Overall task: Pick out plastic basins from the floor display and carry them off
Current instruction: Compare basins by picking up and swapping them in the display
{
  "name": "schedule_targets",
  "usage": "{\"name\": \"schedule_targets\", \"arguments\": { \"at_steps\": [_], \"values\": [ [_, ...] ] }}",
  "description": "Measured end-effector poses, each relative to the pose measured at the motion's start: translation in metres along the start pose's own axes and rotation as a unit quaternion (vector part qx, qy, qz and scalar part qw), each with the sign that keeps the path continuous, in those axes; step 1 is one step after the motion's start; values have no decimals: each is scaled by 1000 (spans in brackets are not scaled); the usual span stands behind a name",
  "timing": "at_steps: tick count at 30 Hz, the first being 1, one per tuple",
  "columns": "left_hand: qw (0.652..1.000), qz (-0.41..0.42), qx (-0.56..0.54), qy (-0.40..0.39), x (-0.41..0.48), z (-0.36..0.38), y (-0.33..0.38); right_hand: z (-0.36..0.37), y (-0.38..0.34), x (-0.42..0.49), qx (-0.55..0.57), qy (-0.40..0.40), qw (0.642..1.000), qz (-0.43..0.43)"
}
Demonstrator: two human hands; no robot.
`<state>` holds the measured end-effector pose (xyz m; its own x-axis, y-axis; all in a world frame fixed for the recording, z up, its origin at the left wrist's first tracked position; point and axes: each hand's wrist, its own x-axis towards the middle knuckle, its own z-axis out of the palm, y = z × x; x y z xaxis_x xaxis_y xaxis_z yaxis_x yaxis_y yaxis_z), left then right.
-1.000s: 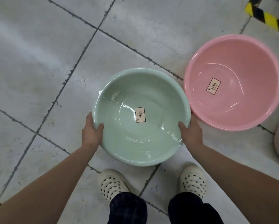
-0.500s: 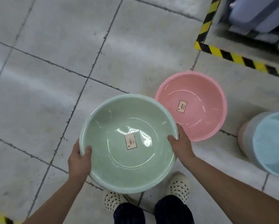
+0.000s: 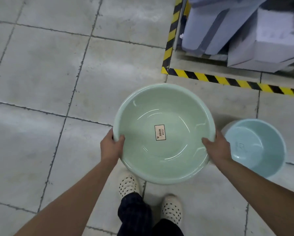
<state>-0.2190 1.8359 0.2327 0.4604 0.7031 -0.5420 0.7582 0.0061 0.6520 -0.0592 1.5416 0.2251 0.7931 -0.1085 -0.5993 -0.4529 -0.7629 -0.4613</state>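
Note:
A pale green plastic basin [image 3: 165,154] with a small label in its bottom is held level above the floor, in front of my feet. My left hand [image 3: 111,147] grips its left rim, thumb inside. My right hand [image 3: 218,147] grips the right rim the same way. A light blue basin [image 3: 258,147] stands on the floor just right of my right hand. The pink basin is not in sight; the green basin may hide it.
Yellow and black hazard tape [image 3: 228,80] marks a floor zone at the upper right. Inside it stand pale blue plastic tubs [image 3: 211,28] and white boxes [image 3: 275,40]. Grey tiled floor [image 3: 49,74] stretches to the left. My feet in white perforated clogs [image 3: 128,184] are below the basin.
The green basin has come up higher and the view has swung right. The pink basin has dropped out of sight, and the blue basin and stacked goods have come further into view.

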Motion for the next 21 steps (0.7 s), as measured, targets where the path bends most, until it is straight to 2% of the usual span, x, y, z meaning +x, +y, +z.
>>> {"name": "schedule_targets", "arguments": {
  "at_steps": [4,9,15,21],
  "values": [
    [999,18,23,-16,51,40,-8,27,27,36,-5,27,999,17],
    [999,23,42,-16,100,76,-50,78,64,75,-26,23,999,21],
    [997,22,69,-32,128,109,-100,123,108,95,-16,30,998,45],
    [997,32,63,-39,141,135,-115,143,133,108,19,46,997,54]
  ]
}}
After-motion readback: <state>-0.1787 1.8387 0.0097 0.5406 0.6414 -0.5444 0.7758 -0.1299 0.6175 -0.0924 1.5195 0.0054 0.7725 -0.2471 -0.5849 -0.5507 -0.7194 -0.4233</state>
